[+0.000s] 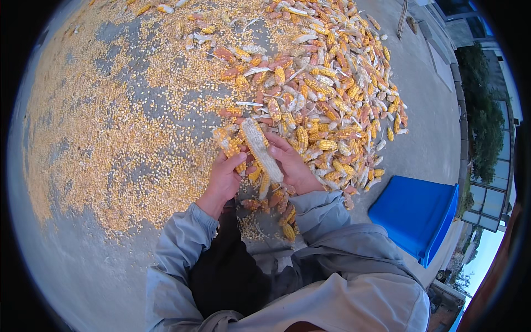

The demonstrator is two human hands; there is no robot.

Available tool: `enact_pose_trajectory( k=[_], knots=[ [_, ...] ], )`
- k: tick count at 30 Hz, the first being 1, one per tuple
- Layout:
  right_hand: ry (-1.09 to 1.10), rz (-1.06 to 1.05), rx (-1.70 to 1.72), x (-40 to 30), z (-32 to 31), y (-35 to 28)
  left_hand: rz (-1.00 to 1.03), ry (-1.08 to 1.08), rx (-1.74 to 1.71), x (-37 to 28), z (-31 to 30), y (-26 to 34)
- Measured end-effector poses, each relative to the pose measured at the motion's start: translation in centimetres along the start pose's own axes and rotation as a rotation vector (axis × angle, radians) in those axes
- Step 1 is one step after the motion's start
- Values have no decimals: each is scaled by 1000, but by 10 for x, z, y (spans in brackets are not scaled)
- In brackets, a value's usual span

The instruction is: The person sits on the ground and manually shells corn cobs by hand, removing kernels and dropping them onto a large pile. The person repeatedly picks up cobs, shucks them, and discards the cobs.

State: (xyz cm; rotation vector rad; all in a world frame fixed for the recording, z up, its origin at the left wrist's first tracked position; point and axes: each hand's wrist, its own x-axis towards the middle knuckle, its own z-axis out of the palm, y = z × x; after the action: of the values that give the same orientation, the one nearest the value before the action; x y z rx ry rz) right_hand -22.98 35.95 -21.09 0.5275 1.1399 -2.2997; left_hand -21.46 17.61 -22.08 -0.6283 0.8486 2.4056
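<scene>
My left hand (226, 176) is closed around a partly shelled corn cob (228, 147) with yellow kernels on it. In my right hand (292, 166) is a longer, mostly bare whitish cob (262, 149), with kernels along its left edge. The two cobs are close together at their upper parts; whether they touch is hard to tell. Beyond and to the right of my hands lies a large heap of corn cobs (327, 99), some yellow, some reddish, with bits of dry husk. Loose yellow kernels (124, 157) are spread thickly over the concrete to the left.
A blue plastic bin (410, 211) rests on the concrete right of my right sleeve. Several cobs and loose kernels lie between my forearms, close to my dark-clad leg (228, 265). A low block edging (461, 108) and a green tree (481, 112) are at the far right.
</scene>
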Motion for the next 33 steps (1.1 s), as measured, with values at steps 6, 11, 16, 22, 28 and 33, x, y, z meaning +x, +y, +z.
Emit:
enact_pose_trajectory(
  k=[6, 11, 16, 22, 28, 33],
  knots=[
    [-89, 121, 207, 3, -12, -2, 37, 49, 296, -9, 11, 5],
    [-174, 52, 125, 18, -3, -13, -124, 47, 514, -7, 11, 18],
    [-22, -122, -125, 35, 51, -11, 112, 118, 908, 6, -1, 2],
    [114, -270, -713, 53, 70, 21, 343, 245, 1463, 12, -13, 6],
    [69, -312, -989, 66, 73, 10, 247, 128, 906, 8, -15, 5],
    [151, -356, -1096, 67, 84, -10, -213, -3, 381, -7, 3, 30]
  ],
)
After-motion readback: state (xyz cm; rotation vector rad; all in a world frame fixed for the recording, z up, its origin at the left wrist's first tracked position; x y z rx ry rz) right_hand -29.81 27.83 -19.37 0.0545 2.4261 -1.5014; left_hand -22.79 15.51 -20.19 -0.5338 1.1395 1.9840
